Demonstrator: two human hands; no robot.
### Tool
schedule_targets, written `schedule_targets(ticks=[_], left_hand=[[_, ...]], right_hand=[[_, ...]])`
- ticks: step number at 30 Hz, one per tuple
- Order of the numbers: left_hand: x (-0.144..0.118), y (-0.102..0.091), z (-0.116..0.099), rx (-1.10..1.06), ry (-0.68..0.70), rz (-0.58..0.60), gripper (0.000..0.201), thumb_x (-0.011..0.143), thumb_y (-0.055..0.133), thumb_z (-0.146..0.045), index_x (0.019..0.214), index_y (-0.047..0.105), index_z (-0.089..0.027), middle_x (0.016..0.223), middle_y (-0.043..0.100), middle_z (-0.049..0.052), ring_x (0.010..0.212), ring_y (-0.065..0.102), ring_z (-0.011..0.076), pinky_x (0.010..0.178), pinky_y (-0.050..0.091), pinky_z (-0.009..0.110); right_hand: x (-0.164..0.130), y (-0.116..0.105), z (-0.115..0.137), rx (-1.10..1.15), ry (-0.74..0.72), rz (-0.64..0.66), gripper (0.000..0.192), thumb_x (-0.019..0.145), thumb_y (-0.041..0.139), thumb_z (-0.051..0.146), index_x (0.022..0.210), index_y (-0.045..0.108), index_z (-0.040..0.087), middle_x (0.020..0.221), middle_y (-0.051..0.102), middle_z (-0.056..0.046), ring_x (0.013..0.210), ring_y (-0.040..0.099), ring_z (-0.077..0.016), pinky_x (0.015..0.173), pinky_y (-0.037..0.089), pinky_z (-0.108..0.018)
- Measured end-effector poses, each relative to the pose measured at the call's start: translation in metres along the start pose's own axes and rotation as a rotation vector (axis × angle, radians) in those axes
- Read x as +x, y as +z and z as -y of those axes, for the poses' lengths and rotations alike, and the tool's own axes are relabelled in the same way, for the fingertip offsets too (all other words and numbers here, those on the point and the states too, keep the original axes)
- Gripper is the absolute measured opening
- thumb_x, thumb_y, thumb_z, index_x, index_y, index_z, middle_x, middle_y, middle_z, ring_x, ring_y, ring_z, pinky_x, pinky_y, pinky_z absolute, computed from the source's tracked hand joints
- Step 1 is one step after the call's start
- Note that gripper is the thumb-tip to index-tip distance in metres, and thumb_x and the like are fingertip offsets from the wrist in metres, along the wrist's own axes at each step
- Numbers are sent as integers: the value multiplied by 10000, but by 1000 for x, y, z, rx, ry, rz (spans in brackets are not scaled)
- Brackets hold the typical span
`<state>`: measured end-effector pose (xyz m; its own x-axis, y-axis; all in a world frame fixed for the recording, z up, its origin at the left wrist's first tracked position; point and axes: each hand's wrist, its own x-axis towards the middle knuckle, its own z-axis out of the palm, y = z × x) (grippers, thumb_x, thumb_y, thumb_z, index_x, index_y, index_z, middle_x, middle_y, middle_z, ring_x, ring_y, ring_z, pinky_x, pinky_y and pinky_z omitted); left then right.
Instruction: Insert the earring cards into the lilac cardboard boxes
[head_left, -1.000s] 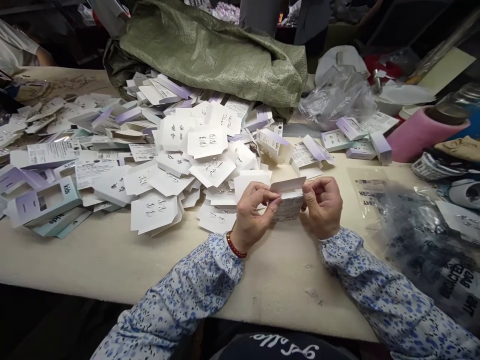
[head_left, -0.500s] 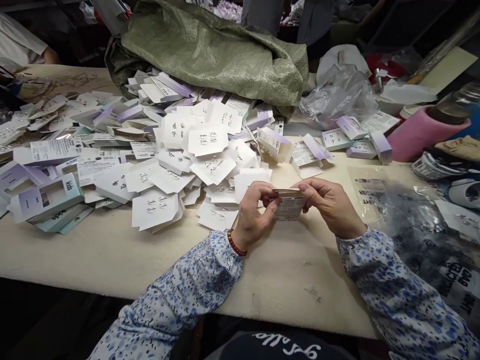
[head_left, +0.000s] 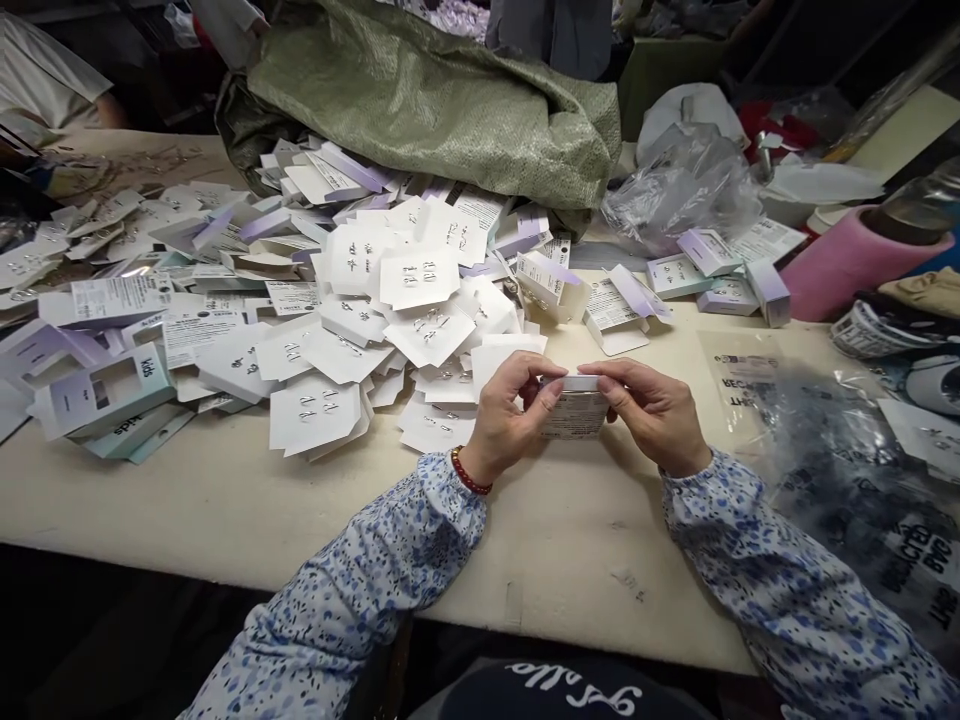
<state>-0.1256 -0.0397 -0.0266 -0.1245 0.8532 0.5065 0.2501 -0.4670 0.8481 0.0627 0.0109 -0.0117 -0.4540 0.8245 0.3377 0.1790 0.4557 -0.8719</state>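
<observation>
Newly down, the box flap (head_left: 580,383)

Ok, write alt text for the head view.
A person's left hand and right hand hold a small printed box at a pale table. White cards with metal pieces lie heaped to their left, before a green sack.

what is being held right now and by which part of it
A small box, held near its top: the left hand at one end, the right hand at the other.
</observation>
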Motion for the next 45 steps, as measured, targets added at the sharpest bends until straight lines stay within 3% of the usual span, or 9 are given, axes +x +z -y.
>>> schedule_targets(ticks=[6,11,20,26,30,34,37,40,45], left_hand=[[3,-9,6,75,188,65,68,943,635,-196,986,686,-185,967,650,65,907,639,151,722,549,265],[0,-15,7,243,381,125,98,934,646,-166,1020,690,-180,1019,680,84,939,665,162,771,578,295],[-3,-8,6,313,355,98,139,948,618,-156,1045,694,-223,1061,708,64,1031,636,188,905,527,382],[-4,-6,4,214,312,41,111,969,608,-252,1035,678,-195,1140,675,89,1099,618,199,897,548,369],[-6,-11,-4,36,77,-211,302,990,538,-474,1074,572,-186,959,648,53,761,608,124,644,530,255],[-5,-14,-7,-311,-399,5,423,979,492,-579,1110,476,-177,596,495,-81,391,410,56,368,358,174],[-4,-12,-5,-417,-493,21,510,904,652,-539,1190,455,-165,639,550,-75,396,460,56,350,395,168],[-5,-8,-3,-421,-446,-50,506,882,690,-513,1174,487,-152,777,629,-23,451,537,56,393,483,181],[-8,-5,0,-425,-469,-41,463,814,764,-505,961,489,-162,805,643,-14,451,559,56,382,499,188]], right_hand=[[1,-6,-11,89,-121,-3,123,941,624,240,1044,690,231,1074,742,-78,966,708,-217,735,601,-374],[5,-17,-16,48,-236,137,155,846,736,225,991,684,239,1110,748,-92,1055,700,-250,833,600,-431],[2,-13,-28,114,-208,115,48,870,717,199,882,681,228,1112,729,-79,1038,691,-226,851,600,-396],[0,-11,-23,104,-241,79,137,872,722,199,1001,675,201,1080,736,-88,898,732,-191,628,631,-281],[-6,-9,-5,-164,-579,-138,470,841,718,57,1263,638,249,1137,751,-86,987,731,-229,737,647,-366],[-8,-4,-2,-468,-887,-27,426,854,687,21,1203,659,263,1236,732,-93,987,707,-227,750,634,-402],[-7,3,-10,-391,-721,-56,363,829,768,144,1156,636,231,1228,708,-118,1000,688,-243,758,636,-421],[-7,10,-17,-107,-258,-128,411,846,774,338,1184,581,206,1132,694,-113,855,703,-205,652,646,-372],[-10,17,-16,411,300,139,346,933,622,496,1013,589,160,756,704,-31,463,633,-125,415,562,-273]])
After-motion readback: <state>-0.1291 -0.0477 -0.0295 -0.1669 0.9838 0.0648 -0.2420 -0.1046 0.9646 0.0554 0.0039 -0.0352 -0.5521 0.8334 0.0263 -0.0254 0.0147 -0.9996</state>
